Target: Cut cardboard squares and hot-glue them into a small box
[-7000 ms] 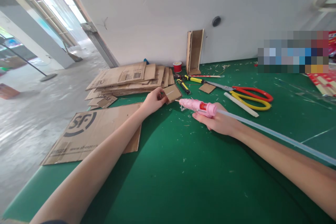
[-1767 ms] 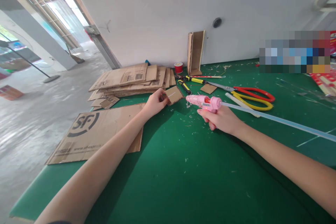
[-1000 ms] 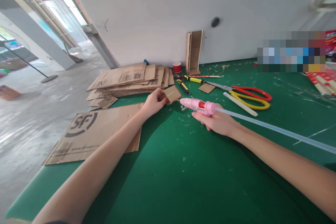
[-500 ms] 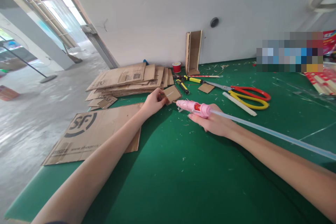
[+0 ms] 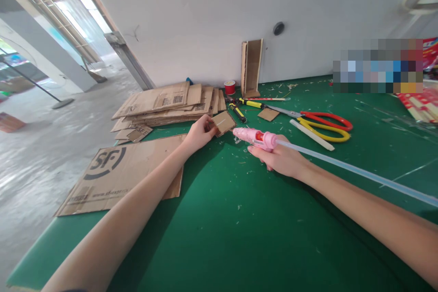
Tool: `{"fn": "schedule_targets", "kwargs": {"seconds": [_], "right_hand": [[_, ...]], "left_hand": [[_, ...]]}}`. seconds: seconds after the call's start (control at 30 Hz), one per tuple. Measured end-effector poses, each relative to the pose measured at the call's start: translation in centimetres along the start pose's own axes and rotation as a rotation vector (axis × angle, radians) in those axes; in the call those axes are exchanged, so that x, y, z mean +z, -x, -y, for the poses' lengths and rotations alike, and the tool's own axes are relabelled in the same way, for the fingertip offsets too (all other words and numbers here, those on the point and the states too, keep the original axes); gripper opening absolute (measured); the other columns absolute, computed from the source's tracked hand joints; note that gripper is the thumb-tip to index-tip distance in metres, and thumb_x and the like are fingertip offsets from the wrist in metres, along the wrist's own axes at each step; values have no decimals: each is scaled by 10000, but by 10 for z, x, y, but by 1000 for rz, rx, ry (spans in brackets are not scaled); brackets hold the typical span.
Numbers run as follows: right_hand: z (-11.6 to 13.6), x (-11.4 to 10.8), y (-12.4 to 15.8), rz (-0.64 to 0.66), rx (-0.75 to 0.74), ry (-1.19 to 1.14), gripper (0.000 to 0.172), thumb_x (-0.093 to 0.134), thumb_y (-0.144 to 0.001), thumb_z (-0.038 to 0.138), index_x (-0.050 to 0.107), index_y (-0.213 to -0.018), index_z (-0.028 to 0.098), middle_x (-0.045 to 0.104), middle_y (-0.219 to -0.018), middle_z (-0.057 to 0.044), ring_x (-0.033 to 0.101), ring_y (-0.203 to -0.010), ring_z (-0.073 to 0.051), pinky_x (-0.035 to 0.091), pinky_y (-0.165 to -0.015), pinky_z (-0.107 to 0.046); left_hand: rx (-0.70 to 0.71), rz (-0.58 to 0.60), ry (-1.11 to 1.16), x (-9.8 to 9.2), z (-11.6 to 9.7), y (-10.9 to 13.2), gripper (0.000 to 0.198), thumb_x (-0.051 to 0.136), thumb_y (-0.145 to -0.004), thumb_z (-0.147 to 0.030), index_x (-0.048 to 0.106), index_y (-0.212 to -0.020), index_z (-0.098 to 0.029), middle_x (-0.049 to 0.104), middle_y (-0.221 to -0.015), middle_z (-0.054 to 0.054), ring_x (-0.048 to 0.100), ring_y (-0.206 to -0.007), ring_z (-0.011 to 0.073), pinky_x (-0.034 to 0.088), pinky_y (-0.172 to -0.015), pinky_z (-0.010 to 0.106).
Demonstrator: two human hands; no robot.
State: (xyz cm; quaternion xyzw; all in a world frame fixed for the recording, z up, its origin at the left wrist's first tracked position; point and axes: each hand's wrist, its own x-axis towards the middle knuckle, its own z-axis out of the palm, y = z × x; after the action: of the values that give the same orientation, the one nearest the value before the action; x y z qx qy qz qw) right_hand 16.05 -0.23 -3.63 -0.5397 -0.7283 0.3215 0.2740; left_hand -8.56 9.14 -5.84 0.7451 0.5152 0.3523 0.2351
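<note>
My left hand [image 5: 201,133] pinches the left edge of a small cardboard piece [image 5: 224,123], which has a pale streak on its face. In my right hand [image 5: 278,159] is a pink hot glue gun [image 5: 255,138], its fingers wrapped round the handle. The nozzle points left, close to the lower right corner of the cardboard piece; whether they touch I cannot tell. A long translucent glue stick [image 5: 356,172] runs out of the gun's back over my right forearm. A large cardboard sheet [image 5: 130,175] lies under my left forearm.
Behind my left hand is a stack of cardboard [image 5: 160,102]. Farther back are a red spool [image 5: 230,87], yellow-handled pliers [image 5: 237,112], an upright cardboard channel [image 5: 252,69], a small cardboard square [image 5: 268,114], red-and-yellow scissors [image 5: 325,127] and a white stick [image 5: 312,135] on the green table [image 5: 219,237].
My right hand has shifted the glue gun slightly right, so its nozzle has backed off from the cardboard piece's corner. The left hand stays almost still with its piece.
</note>
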Motion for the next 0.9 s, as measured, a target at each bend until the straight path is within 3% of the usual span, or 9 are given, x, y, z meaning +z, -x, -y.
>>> {"fn": "schedule_targets", "kwargs": {"seconds": [0.2, 0.43, 0.6, 0.73, 0.9], "right_hand": [[14, -4, 4, 27, -67, 21, 295, 523, -830, 437, 642, -738, 183, 458, -427, 34, 466, -431, -128, 350, -458, -265], [14, -4, 3, 19, -38, 10, 311, 502, -851, 442, 665, -916, 185, 476, -443, 40, 476, -444, -131, 368, -481, -262], [18, -5, 5, 39, -55, 67, 296, 510, -839, 436, 664, -785, 189, 480, -470, 20, 469, -467, -140, 355, -482, -268], [18, -4, 5, 49, -139, 70, 267, 497, -848, 411, 664, -835, 203, 553, -589, 7, 475, -534, -136, 352, -518, -262], [12, 0, 3, 13, -177, 90, 300, 498, -840, 418, 588, -658, 197, 473, -536, 23, 418, -522, -119, 304, -496, -255]], "left_hand": [[-8, -9, -17, 0, 1, -1, 171, 613, -746, -275, 483, -823, -196, 592, -626, -26, 524, -544, 117, 353, -510, 225], [-9, -6, -26, 0, -1, 0, 161, 597, -756, -275, 474, -826, -198, 613, -651, -13, 562, -575, 137, 378, -530, 239], [-9, -1, -30, 0, -1, 0, 164, 600, -749, -273, 469, -817, -202, 587, -617, -28, 548, -564, 131, 365, -526, 234], [-16, -5, -22, 0, -1, 0, 168, 601, -744, -285, 468, -807, -205, 570, -601, -33, 534, -550, 128, 348, -515, 233], [-18, 5, 10, 0, -1, -1, 187, 613, -730, -285, 473, -824, -203, 561, -599, -36, 531, -551, 126, 346, -518, 231]]}}
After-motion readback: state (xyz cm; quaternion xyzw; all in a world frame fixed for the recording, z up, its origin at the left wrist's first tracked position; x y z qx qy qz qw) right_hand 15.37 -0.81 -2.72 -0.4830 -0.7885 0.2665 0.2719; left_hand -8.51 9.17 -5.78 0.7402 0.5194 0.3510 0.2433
